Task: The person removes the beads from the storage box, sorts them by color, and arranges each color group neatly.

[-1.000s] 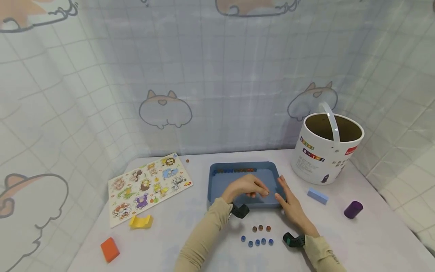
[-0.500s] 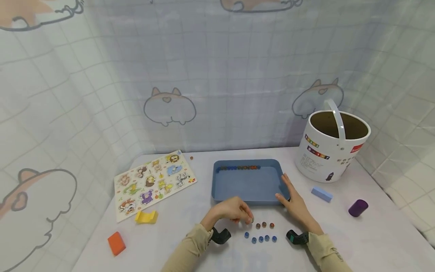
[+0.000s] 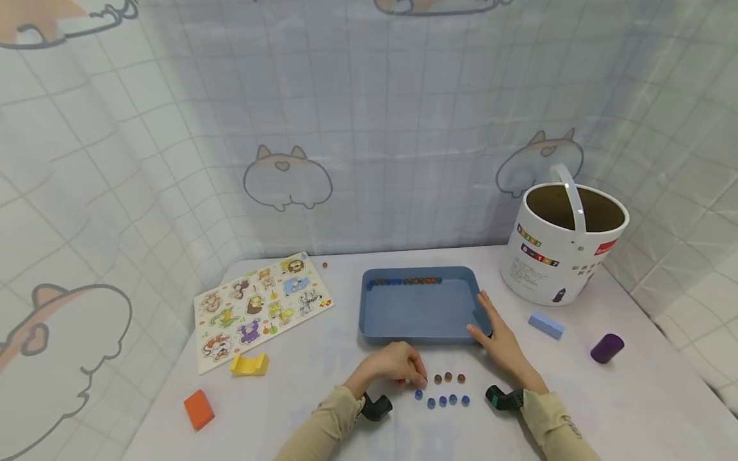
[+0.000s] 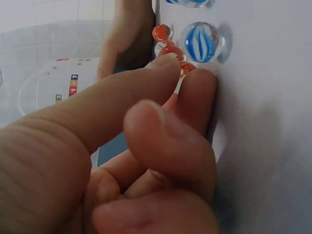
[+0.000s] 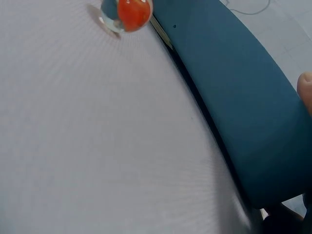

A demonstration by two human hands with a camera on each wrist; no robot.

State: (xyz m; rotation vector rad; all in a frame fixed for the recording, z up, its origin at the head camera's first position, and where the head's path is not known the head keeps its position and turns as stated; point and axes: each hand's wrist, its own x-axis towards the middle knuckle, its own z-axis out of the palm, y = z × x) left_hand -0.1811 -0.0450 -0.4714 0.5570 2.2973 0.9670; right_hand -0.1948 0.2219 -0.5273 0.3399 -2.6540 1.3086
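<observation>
My left hand is low over the table in front of the tray, its thumb and index finger pinching an orange-swirled marble. Beside it runs a short row of reddish marbles, one of them a red marble. Nearer the front lie several blue marbles, including a blue-swirled marble close to my fingertips. With fingers extended, my right hand rests at the right front corner of the blue-grey tray. Along the tray's back wall a line of mixed marbles is set.
At the left lie an animal puzzle board, a yellow block and an orange block. A white bucket stands back right, near a light-blue block and a purple cylinder. One small marble sits behind the puzzle.
My left hand has moved from above the tray towards me, down to the table at the left end of the reddish row. The right hand stays at the tray corner.
</observation>
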